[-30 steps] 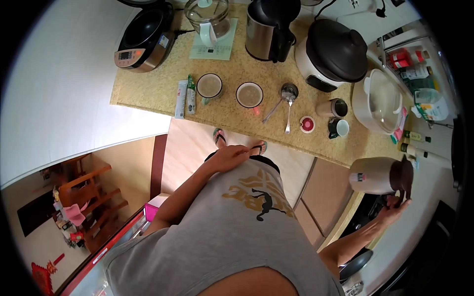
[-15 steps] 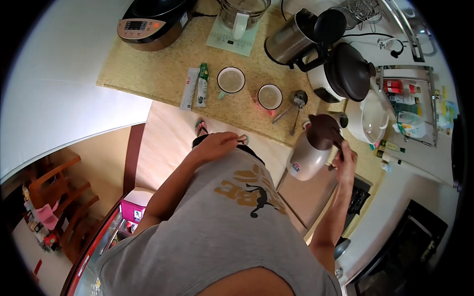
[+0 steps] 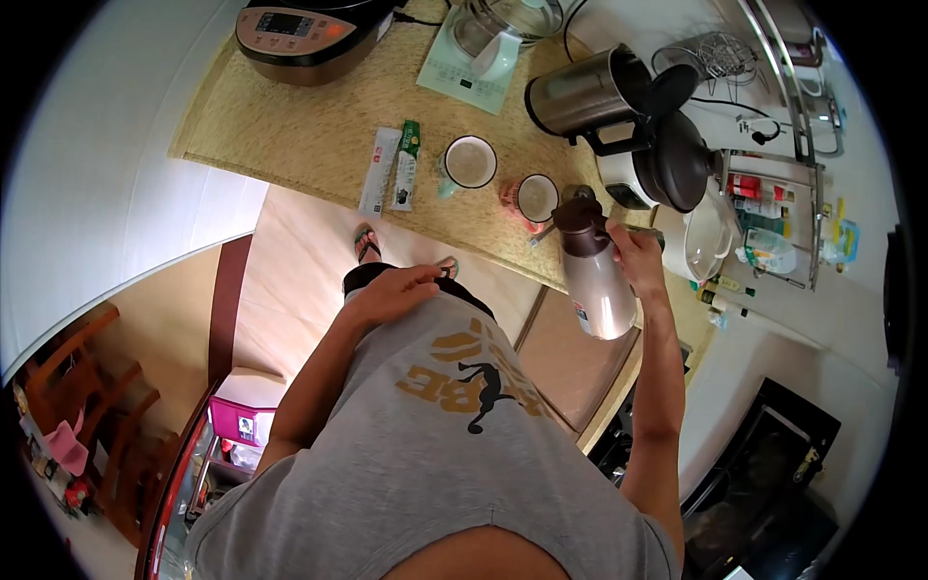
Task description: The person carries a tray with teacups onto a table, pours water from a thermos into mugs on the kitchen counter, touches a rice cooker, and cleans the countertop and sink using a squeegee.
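Note:
My right hand [image 3: 638, 259] is closed round the handle of a thermos jug [image 3: 599, 288] with a silvery-pink body and a brown top. Its top is beside a pinkish mug [image 3: 536, 198], and I cannot tell whether they touch. Left of that mug stands a pale green mug [image 3: 471, 162]. Both mugs have dark rims and hold something pale. A spoon [image 3: 541, 235] is mostly hidden behind the jug. My left hand [image 3: 396, 292] lies flat against my waist on the grey shirt, fingers stretched and holding nothing.
Two slim packets, one white [image 3: 379, 172] and one green [image 3: 406, 166], lie near the counter edge [image 3: 280, 174]. Further back are a rice cooker [image 3: 309, 48], a glass pot [image 3: 493, 39], a steel kettle [image 3: 590, 92] and a dark-lidded cooker [image 3: 672, 159]. Bottles fill a wall rack [image 3: 773, 208].
My right hand has brought the jug further over the counter, up to the pinkish mug, and the jug now covers most of the spoons. My left hand stays at my waist. The view has shifted slightly.

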Motion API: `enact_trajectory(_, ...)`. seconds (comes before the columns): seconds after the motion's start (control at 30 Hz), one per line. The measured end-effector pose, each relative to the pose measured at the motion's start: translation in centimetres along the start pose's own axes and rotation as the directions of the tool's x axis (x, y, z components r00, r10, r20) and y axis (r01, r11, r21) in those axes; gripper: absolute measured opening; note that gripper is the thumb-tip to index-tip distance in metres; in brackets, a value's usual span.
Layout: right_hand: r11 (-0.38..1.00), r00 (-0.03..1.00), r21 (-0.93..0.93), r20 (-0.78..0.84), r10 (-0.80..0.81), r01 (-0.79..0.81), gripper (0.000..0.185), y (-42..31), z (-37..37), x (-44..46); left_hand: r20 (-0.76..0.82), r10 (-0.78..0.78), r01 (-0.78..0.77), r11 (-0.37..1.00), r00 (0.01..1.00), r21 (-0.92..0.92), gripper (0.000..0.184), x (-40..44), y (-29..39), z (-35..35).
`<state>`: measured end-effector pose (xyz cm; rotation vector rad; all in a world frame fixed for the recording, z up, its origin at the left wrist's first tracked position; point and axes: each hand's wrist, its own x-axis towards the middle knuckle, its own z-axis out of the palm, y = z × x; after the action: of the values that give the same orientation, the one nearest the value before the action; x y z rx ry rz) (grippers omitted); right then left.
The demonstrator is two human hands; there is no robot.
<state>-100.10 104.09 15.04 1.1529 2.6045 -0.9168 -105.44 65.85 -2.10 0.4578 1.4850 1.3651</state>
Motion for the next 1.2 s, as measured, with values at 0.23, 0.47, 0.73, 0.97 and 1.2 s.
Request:
enact_trajectory(0.23, 0.949, 0.998, -0.313, 0.051, -0.03, 0.045, 0.067, -4.0, 1.2, 0.6, 0.021, 0.039, -0.039, 0.999, 0.999, -0.005, 0.042, -1.2, -1.6, -0.7)
enact_trajectory(0.47, 0.865, 0.988, -0.481, 0.126, -0.092, 0.142, 0.07, -6.2, 1.6, 1.7, 0.004, 0.069, -0.069, 0.995, 0.998, -0.069, 0.043, -2.0, -2.4, -1.0)
enact_trajectory(0.73, 0.758, 0.976, -0.621, 0.195, -0.097, 0.199, 0.061, -7.7, 2.2, 1.6, -0.035, 0.08, -0.083, 0.992, 0.996, -0.094, 0.038, -1.7, -3.3, -2.0)
enact_trajectory(0.97, 0.682, 0.971, -0.704, 0.235, -0.042, 0.2, 0.049, -8.4, 2.2, 2.2, -0.043, 0.082, -0.088, 0.981, 0.996, -0.175, 0.053, -1.2, -4.6, -2.5)
enact_trajectory(1.2, 0.65, 0.967, -0.72, 0.235, -0.102, 0.243, 0.053, -9.1, 2.5, 1.6, -0.041, 0.078, -0.085, 0.977, 0.996, -0.196, 0.055, -1.1, -4.9, -2.7)
